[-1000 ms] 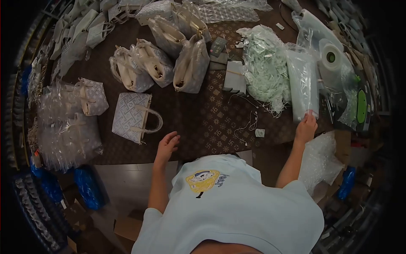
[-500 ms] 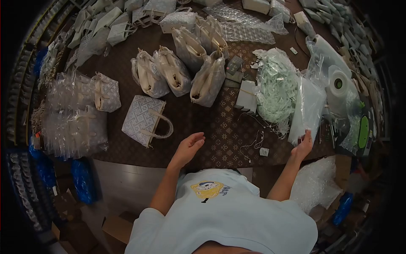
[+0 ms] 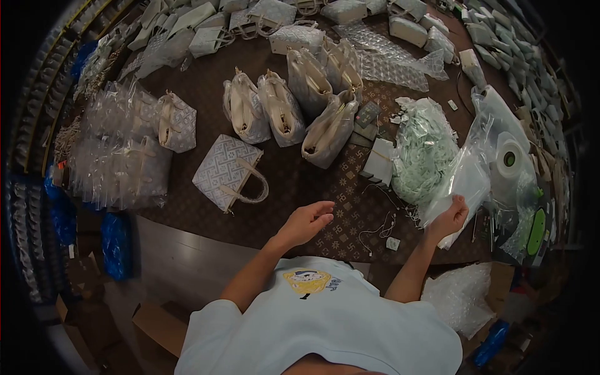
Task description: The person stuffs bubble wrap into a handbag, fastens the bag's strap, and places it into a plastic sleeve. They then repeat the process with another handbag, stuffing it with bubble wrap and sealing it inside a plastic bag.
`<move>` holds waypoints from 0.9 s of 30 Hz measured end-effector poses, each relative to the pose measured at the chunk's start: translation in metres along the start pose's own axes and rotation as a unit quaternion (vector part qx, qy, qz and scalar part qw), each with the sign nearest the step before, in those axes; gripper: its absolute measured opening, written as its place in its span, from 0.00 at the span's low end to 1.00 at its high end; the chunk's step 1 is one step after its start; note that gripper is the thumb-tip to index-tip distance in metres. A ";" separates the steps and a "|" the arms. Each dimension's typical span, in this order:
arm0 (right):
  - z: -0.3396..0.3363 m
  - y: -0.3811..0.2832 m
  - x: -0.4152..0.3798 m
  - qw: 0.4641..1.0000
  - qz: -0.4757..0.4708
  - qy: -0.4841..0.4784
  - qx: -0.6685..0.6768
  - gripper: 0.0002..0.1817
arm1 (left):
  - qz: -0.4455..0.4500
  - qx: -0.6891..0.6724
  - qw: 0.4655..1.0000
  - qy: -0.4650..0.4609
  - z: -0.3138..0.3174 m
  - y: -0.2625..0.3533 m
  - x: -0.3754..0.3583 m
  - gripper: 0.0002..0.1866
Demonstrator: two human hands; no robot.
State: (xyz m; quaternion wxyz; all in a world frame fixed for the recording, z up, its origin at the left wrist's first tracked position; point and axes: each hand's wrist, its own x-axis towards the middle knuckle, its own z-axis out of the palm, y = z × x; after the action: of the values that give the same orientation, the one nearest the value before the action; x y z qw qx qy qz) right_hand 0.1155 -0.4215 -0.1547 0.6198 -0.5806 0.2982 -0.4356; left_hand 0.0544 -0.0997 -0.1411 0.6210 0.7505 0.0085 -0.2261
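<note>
My left hand (image 3: 305,225) is over the near part of the table with its fingers stretched out and apart, holding nothing. A patterned handbag (image 3: 228,172) lies on its side to the left of it, handles toward the hand. On the right, my right hand (image 3: 449,222) has its fingers closed at the near end of a clear plastic bag (image 3: 459,187), on top of a stack of such bags. Beside that stack sits a heap of crumpled pale green wrapping (image 3: 425,150). Several handbags in clear wrap, such as a handbag (image 3: 328,131), stand upright in the middle.
Wrapped handbags (image 3: 119,169) are grouped at the left beside an upright handbag (image 3: 177,122). A plastic roll (image 3: 509,156), a green tool (image 3: 535,231) and a white cable (image 3: 378,231) lie on the right. Bubble wrap (image 3: 394,59) and more bags line the far side.
The view has shifted, with the table's things turned slightly. My left hand has moved right, away from the handbag. My right fingers have curled in, and the plastic bag's near end has shifted left.
</note>
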 end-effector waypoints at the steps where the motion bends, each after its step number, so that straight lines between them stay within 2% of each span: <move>1: -0.003 -0.009 -0.007 0.998 -0.059 -0.008 -0.007 0.11 | 0.005 0.012 1.000 -0.004 0.002 -0.001 -0.002 0.21; 2: -0.002 -0.020 -0.014 0.993 -0.119 -0.016 -0.012 0.11 | 0.012 0.024 1.000 -0.007 0.003 -0.001 -0.002 0.21; 3: 0.003 -0.032 -0.018 0.992 -0.120 -0.022 -0.011 0.11 | 0.012 0.021 1.000 -0.002 0.002 0.002 -0.001 0.21; 5: 0.010 -0.062 -0.034 0.966 -0.243 -0.075 0.041 0.08 | 0.002 -0.032 0.999 -0.029 0.002 0.012 -0.004 0.23; 6: 0.015 -0.077 -0.048 0.946 -0.297 -0.130 0.016 0.07 | 0.002 -0.033 0.999 -0.028 0.002 0.015 -0.003 0.23; 7: 0.020 -0.090 -0.066 0.919 -0.349 -0.185 -0.009 0.06 | -0.010 -0.127 0.991 -0.046 0.003 0.018 -0.002 0.25; 8: 0.025 -0.101 -0.084 0.874 -0.342 -0.344 0.033 0.06 | -0.020 -0.220 0.973 -0.062 0.003 0.022 0.001 0.27; 9: 0.029 -0.111 -0.104 0.804 -0.323 -0.494 0.073 0.07 | -0.021 -0.223 0.973 -0.059 0.002 0.028 0.000 0.27; 10: 0.044 -0.117 -0.121 0.698 -0.314 -0.635 0.109 0.08 | -0.023 -0.327 0.940 -0.097 0.000 0.036 -0.002 0.28; 11: 0.043 -0.107 -0.140 0.616 -0.244 -0.741 0.111 0.08 | -0.024 -0.425 0.895 -0.133 -0.002 0.043 -0.003 0.30; 12: 0.041 -0.095 -0.159 0.575 -0.223 -0.781 0.093 0.08 | 0.016 -0.353 0.925 -0.138 -0.007 0.048 -0.005 0.26; 13: 0.041 -0.089 -0.168 0.530 -0.205 -0.819 0.075 0.07 | 0.020 -0.354 0.926 -0.133 -0.012 0.044 -0.005 0.26; 15: 0.051 -0.094 -0.166 0.502 -0.173 -0.842 0.093 0.08 | -0.040 -0.200 0.970 -0.130 -0.018 0.026 -0.010 0.21; 16: 0.060 -0.097 -0.164 0.478 -0.142 -0.860 0.109 0.09 | -0.040 -0.201 0.970 -0.127 -0.021 0.019 -0.016 0.21; 18: 0.090 -0.095 -0.147 0.604 -0.194 -0.764 0.119 0.14 | -0.091 -0.181 0.976 -0.075 -0.027 0.006 -0.032 0.16; 20: 0.146 -0.096 -0.114 0.680 -0.394 -0.618 0.031 0.26 | -0.119 -0.176 0.976 -0.040 -0.031 -0.012 -0.049 0.15; 21: 0.174 -0.076 -0.099 0.713 -0.407 -0.570 -0.030 0.32 | -0.147 -0.170 0.974 -0.007 -0.033 -0.021 -0.057 0.15; 23: 0.227 -0.051 -0.074 0.754 -0.362 -0.532 -0.137 0.36 | -0.138 -0.179 0.974 0.017 -0.036 -0.039 -0.073 0.15; 24: 0.252 -0.024 -0.061 0.751 -0.362 -0.536 -0.131 0.36 | -0.128 -0.185 0.974 0.036 -0.037 -0.044 -0.080 0.16; 26: 0.289 0.027 -0.043 0.732 -0.224 -0.606 -0.219 0.36 | -0.130 -0.202 0.968 0.075 -0.039 -0.039 -0.094 0.15; 27: 0.290 0.030 -0.040 0.727 -0.227 -0.611 -0.214 0.36 | -0.132 -0.215 0.962 0.109 -0.041 -0.036 -0.101 0.15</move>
State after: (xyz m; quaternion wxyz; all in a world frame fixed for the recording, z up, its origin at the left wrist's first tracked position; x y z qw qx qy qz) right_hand 0.3570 -0.2543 -0.1466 0.4101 -0.8888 -0.2010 -0.0389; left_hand -0.0329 -0.0259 -0.1340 0.7278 0.6115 0.2230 -0.2158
